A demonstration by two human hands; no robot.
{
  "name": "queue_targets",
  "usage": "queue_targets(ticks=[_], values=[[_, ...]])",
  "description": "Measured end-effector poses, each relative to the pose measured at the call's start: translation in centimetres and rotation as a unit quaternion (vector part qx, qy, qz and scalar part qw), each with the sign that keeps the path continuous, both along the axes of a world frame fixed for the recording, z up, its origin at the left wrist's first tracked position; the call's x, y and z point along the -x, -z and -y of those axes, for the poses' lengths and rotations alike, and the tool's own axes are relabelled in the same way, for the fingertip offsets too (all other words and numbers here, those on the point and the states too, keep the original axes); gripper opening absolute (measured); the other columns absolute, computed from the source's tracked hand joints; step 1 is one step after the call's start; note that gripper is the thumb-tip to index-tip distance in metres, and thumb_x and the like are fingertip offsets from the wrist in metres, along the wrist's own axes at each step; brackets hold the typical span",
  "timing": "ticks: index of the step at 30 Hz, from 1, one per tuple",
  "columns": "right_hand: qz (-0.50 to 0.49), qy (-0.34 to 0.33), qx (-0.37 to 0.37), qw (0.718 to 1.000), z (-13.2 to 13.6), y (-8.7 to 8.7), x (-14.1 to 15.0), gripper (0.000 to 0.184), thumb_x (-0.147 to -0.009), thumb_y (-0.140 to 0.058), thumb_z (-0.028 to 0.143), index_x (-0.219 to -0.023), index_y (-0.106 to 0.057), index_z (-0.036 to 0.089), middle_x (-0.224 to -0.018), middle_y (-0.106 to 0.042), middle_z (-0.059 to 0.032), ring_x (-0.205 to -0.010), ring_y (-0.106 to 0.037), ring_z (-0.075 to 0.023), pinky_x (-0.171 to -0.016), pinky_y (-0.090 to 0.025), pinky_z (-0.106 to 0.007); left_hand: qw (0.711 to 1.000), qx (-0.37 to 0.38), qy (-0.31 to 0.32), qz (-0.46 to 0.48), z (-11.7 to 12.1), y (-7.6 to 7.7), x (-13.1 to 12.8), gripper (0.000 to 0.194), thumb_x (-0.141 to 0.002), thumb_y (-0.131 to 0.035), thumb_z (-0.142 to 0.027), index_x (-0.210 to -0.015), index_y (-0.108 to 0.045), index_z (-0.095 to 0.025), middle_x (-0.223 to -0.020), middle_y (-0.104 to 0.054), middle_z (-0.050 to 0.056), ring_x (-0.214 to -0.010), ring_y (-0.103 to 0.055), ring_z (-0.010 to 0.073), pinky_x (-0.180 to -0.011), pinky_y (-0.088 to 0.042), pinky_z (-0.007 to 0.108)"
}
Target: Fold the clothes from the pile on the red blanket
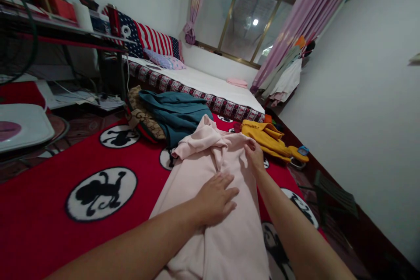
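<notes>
A pale pink garment [190, 183], its exact kind unclear, is spread lengthwise on the red blanket with black-and-white round figures [131, 183]. Its far left part is folded over in a loose bunch. My left hand [216, 199] lies flat on the middle of the cloth, fingers spread. At the garment's far right corner, my right hand [254, 155] pinches the edge between thumb and fingers. Just beyond lie a teal garment [180, 109] on the left and a mustard-yellow garment [265, 138] on the right.
A patterned brown bag [146, 122] sits beside the teal cloth. Behind is a low bed [197, 81] with pillows. A cluttered desk [65, 30] and a white stool seat [26, 124] stand at left. On the right are a dark folding stool [334, 192] and the wall [361, 96].
</notes>
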State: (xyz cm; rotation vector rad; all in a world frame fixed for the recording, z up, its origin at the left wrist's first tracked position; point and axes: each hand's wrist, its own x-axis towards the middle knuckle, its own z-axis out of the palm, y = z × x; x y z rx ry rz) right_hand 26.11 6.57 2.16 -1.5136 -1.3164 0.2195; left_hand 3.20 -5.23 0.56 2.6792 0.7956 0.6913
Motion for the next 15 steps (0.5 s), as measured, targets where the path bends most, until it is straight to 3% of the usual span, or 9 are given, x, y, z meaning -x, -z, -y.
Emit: queue_targets(ticks=[3, 5, 7, 10, 15], values=[[0.092, 0.029, 0.047, 0.994, -1.2, 1.0, 1.3, 0.06, -0.073, -0.061, 0.037, -0.129, -0.053, 0.016, -0.142, -0.046, -0.0167, -0.134, -0.036, -0.0333, -0.11, -0.027, -0.05, 1.0, 0.007, 0.003, -0.003, -0.1, 0.1, -0.1, 0.043, -0.092, -0.048, -0.044, -0.129, -0.055, -0.024, -0.151, -0.037, 0.013, -0.139, -0.033, 0.0293, -0.115, -0.025, 0.047], [0.175, 0.038, 0.127, 0.976, -1.5, 1.4, 2.1, 0.056, -0.078, -0.06, 0.036, -0.13, -0.055, 0.018, -0.149, -0.038, -0.0156, -0.14, -0.025, -0.0342, -0.115, -0.013, -0.05, 1.0, 0.01, 0.005, -0.006, -0.2, 0.2, -0.2, 0.043, -0.092, -0.048, -0.044, -0.129, -0.055, -0.023, -0.151, -0.037, 0.013, -0.139, -0.034, 0.0297, -0.115, -0.025, 0.047], [0.238, 0.037, 0.212, 0.947, -1.7, 1.3, 2.6, 0.051, -0.083, -0.056, 0.037, -0.129, -0.056, 0.017, -0.15, -0.035, -0.0155, -0.142, -0.022, -0.0339, -0.116, -0.008, -0.049, 1.0, 0.009, 0.007, -0.008, -0.2, 0.1, -0.2, 0.044, -0.091, -0.049, -0.044, -0.129, -0.056, -0.023, -0.15, -0.038, 0.013, -0.138, -0.035, 0.03, -0.115, -0.026, 0.048], [0.244, 0.02, 0.264, 0.933, -1.5, 0.4, 2.9, 0.053, -0.08, -0.06, 0.036, -0.129, -0.056, 0.016, -0.145, -0.043, -0.0178, -0.137, -0.033, -0.0362, -0.113, -0.018, -0.051, 1.0, 0.005, 0.01, -0.004, -0.3, -0.3, 0.0, 0.044, -0.09, -0.051, -0.043, -0.129, -0.057, -0.023, -0.148, -0.04, 0.012, -0.137, -0.036, 0.03, -0.114, -0.027, 0.049], [0.21, -0.015, 0.243, 0.947, 1.8, 0.1, 4.8, 0.059, -0.079, -0.058, 0.032, -0.135, -0.049, 0.014, -0.135, -0.054, -0.0172, -0.123, -0.052, -0.0303, -0.102, -0.039, -0.043, 0.998, 0.001, 0.037, 0.042, -1.0, -0.7, 0.3, 0.034, -0.085, -0.058, -0.038, -0.112, -0.068, -0.02, -0.128, -0.057, 0.011, -0.12, -0.051, 0.0266, -0.108, -0.036, 0.044]])
